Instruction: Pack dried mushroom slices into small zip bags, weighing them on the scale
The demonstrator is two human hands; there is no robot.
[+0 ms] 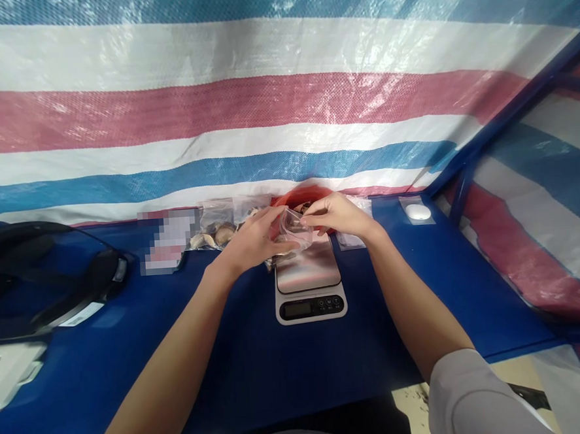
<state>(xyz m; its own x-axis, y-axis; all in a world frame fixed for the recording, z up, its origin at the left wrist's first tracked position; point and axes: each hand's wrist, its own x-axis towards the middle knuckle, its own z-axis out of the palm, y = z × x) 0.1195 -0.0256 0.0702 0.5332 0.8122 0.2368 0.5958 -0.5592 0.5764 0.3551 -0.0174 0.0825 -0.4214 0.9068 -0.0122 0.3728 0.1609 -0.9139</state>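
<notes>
My left hand (pixel 255 240) is closed around a clear plastic bag (pixel 293 230), tilted above the back of a digital kitchen scale (pixel 309 275). The fingertips of my right hand (pixel 336 215) are pinched at the bag's open edge, on its right side. What lies inside the bag is hard to make out. Behind my hands stands an orange-red bowl (pixel 302 194) with brown pieces in it, partly hidden by the hands. Left of my left hand lies a clear bag with dried mushrooms (pixel 223 234). The scale's display is unreadable.
A stack of clear bags (pixel 351 239) lies under my right wrist. A white mouse-shaped object (pixel 418 212) sits at the right. At the left are a blurred-out flat object (pixel 170 242), a black headset (pixel 85 288) and a white power strip (pixel 9 371). Striped sheeting (pixel 215 110) hangs behind the blue table.
</notes>
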